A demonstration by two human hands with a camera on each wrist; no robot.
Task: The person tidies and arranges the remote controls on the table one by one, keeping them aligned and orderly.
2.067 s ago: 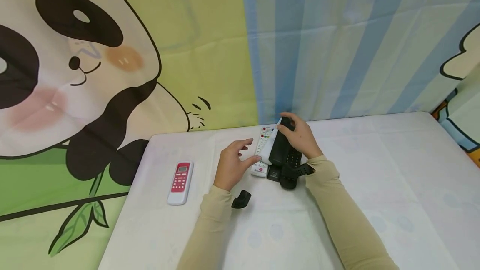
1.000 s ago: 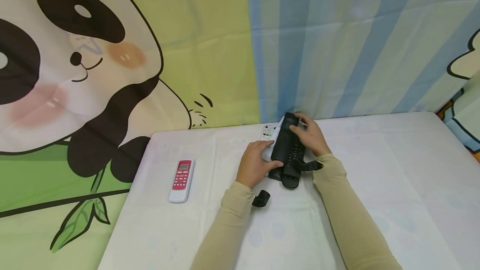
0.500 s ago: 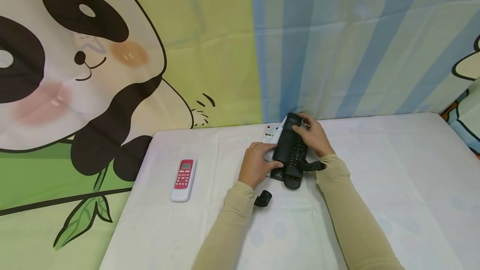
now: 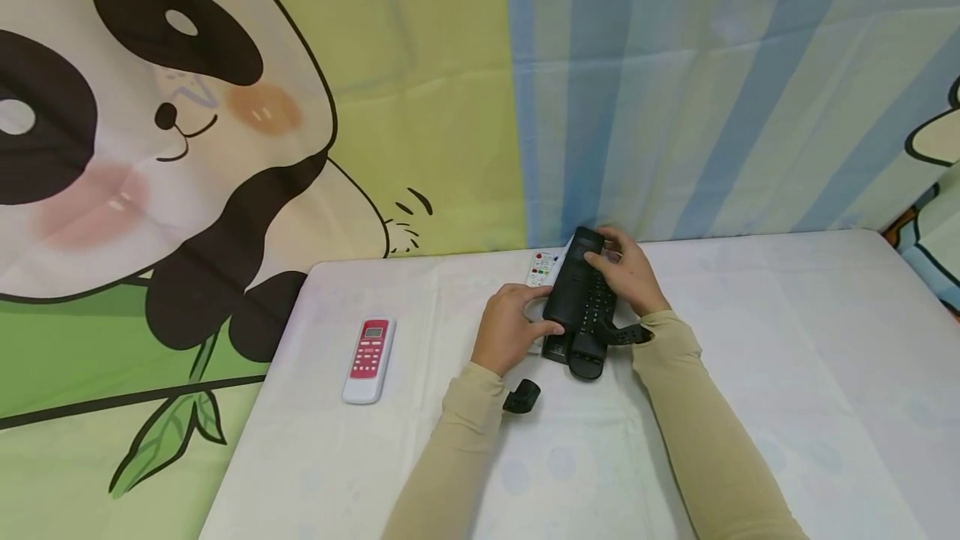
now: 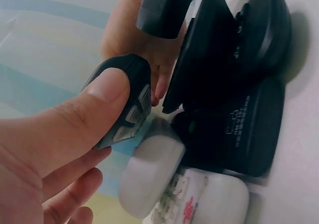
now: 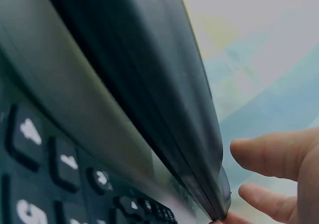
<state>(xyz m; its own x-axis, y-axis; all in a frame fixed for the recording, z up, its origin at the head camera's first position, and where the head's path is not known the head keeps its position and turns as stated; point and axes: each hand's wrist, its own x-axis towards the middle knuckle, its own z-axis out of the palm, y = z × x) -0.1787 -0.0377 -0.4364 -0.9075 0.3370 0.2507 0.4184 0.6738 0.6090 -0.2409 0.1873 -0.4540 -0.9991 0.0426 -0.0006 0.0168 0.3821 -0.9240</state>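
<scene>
A dark remote control [image 4: 573, 283] is raised at a slant over other remotes at the table's back edge. My left hand [image 4: 512, 325] pinches its near end; in the left wrist view the thumb [image 5: 107, 92] presses on it. At its far right side is my right hand [image 4: 632, 275], fingers bent. The right wrist view shows a small gap between the right thumb and the remote, with a fingertip at its end. Beneath lie a black keypad remote [image 4: 587, 363], another black remote [image 5: 244, 129], a white remote [image 5: 149, 171] and a white remote with coloured buttons [image 4: 540, 267].
A white remote with a red button panel [image 4: 368, 361] lies apart on the left of the white-covered table [image 4: 442, 473]. A striped and panda-printed cloth [image 4: 442, 107] rises behind the table. A black strap [image 4: 626, 333] hangs from the right wrist over the remotes.
My left hand has moved right and taken hold of the dark remote's near end. My right hand has shifted from across its far end to its right side. Little differs since half a second ago.
</scene>
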